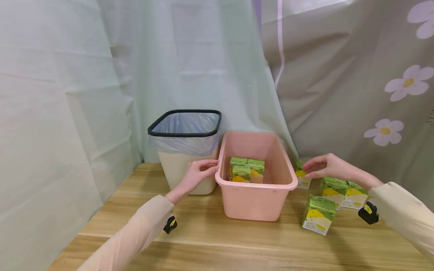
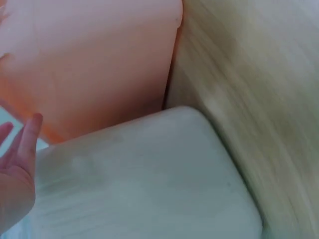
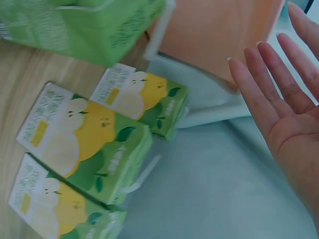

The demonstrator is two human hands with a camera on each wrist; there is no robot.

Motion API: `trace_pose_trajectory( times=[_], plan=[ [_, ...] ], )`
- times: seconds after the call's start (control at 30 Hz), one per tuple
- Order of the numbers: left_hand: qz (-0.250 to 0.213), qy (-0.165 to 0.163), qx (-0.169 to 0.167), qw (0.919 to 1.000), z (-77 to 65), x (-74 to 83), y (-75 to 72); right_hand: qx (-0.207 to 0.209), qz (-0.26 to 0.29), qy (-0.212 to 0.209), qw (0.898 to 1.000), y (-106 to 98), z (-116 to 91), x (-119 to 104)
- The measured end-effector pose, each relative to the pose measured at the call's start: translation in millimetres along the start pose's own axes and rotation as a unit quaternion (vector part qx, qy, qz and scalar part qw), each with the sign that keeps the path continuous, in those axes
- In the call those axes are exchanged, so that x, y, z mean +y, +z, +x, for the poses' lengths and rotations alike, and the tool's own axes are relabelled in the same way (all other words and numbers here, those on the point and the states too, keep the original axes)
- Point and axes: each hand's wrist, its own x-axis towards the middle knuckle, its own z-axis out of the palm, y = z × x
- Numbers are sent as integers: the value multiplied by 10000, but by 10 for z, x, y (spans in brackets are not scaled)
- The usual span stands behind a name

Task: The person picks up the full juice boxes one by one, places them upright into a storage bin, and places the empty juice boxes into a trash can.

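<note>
A pink bin [image 1: 251, 201] stands on the table with small green-and-yellow cartons [image 1: 241, 174] inside. At its left rim is my left hand [image 1: 198, 173], fingers extended, fingertips at or just beside the edge. My right hand [image 1: 327, 165] hovers over the right side, near a carton [image 1: 304, 182] beside the bin. In the right wrist view its fingers [image 3: 273, 82] are spread and relaxed, apart from the cartons [image 3: 82, 142], and nothing is in the palm. Nearer the front stands another carton [image 1: 318, 216], with a pair [image 1: 354, 195] behind it under my right forearm.
Left of the pink bin stands a cream trash can [image 1: 169, 165] with a black rim and bluish liner. Pale curtains [image 1: 190, 56] hang behind the wooden table [image 1: 190, 241]; a grey-brown cloth with flowers [image 1: 339, 94] hangs at the right.
</note>
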Motion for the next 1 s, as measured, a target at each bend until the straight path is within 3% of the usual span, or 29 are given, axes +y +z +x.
trace_pose_trajectory(
  times=[0.17, 0.27, 0.5, 0.67, 0.83, 1.0],
  plan=[
    [1064, 615, 333, 9919, 44, -144, -116, -163, 33, -14, 9999, 31, -109, 79],
    [1507, 921, 434, 9833, 37, -54, -183, -228, -88, -145, 9996, 62, -203, 122],
    [1743, 1552, 474, 9712, 74, 217, -363, -222, -416, -434, 9979, 164, -429, 256],
    [1898, 1975, 1090, 9556, 95, 399, -667, -180, -523, -388, 9977, 220, -483, 332],
    [2010, 1887, 1657, 9469, 126, 502, -1019, -190, -558, -467, 9972, 245, -521, 372],
    [2092, 1602, 2045, 9428, 150, 494, -1272, -328, -135, -498, 9981, 283, -541, 412]
  ],
)
